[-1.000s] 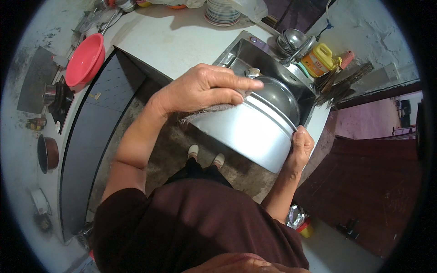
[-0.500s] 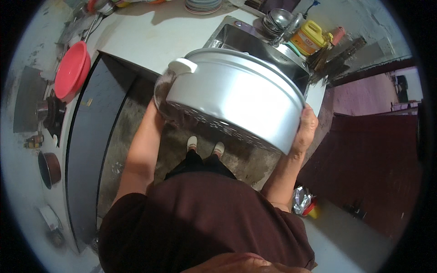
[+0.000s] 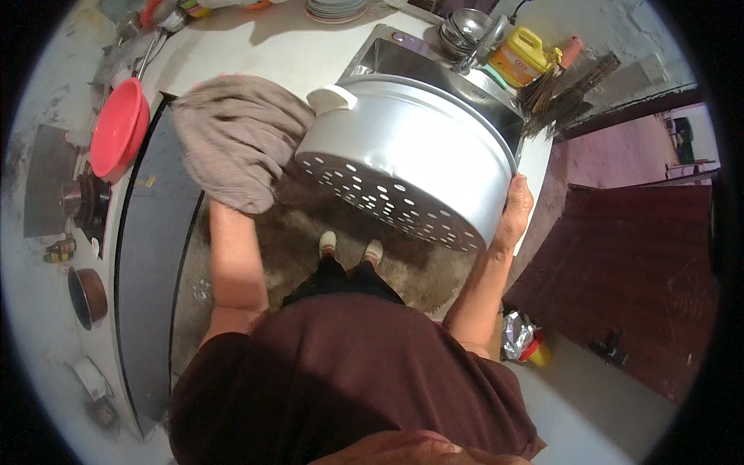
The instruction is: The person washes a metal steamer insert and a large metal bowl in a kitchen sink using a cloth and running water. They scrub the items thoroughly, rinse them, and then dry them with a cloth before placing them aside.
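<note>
A large silver steamer pot (image 3: 403, 143) is tilted in the air in front of me, so the many round holes in its base show. My right hand (image 3: 514, 213) grips its right side, thumb along the outer wall. At the pot's left a white handle (image 3: 332, 98) sticks out, with no hand on it. A crumpled grey-brown cloth (image 3: 236, 139) covers my left hand, whose fingers are mostly hidden; only the wrist (image 3: 226, 213) shows below it. The cloth is raised just left of the pot, slightly blurred.
Behind the pot lies a steel sink (image 3: 395, 66) with metal bowls (image 3: 470, 29), a yellow jug (image 3: 525, 56) and brushes (image 3: 570, 89). Stacked plates (image 3: 335, 9) stand on the white counter (image 3: 256, 50). To the left are a pink basin (image 3: 120, 128) and a brown pot (image 3: 87, 297).
My left hand has come away from the pot's left side and swung up and left with the cloth. The pot has tipped, showing more of its holed base; my right hand still holds it.
</note>
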Available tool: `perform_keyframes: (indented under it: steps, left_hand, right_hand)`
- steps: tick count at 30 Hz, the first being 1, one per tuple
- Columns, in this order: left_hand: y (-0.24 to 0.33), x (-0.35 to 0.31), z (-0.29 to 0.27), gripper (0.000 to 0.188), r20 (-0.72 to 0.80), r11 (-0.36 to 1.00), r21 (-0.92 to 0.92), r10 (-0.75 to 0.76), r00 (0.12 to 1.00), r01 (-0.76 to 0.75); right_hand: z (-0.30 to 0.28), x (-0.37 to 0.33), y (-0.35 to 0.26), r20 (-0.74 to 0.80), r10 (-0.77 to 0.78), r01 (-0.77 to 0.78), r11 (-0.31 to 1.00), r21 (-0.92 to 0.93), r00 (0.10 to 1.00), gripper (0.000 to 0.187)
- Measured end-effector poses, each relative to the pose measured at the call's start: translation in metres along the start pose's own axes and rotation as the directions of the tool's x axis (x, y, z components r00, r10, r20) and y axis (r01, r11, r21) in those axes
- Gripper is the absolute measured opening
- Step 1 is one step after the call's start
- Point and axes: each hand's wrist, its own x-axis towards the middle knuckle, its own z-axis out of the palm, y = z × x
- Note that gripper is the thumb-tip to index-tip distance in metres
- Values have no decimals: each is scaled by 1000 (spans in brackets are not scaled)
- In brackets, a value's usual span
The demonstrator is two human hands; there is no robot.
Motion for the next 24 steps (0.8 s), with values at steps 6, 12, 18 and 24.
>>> perform_keyframes:
  steps: [6,12,18,24]
  left_hand:
    - [-19,-30,-21,34,-50,869,492,-31,998,52]
    - [-15,-45,-12,30,591,-414,746,49,805,-522]
    - [-103,-47,-10,43,-5,649,759,-65,998,46]
    - [-92,-45,15,32,-79,892,422,-143,987,163]
  right_hand:
    - [-6,2,10,60,-66,74,989,-130,996,39]
    - [26,-6,-10,79,-225,239,896,-374,971,38]
    - [54,-20,-14,154,-311,340,742,-578,938,37]
    - [57,-27,-8,149,-350,369,736,-568,925,42]
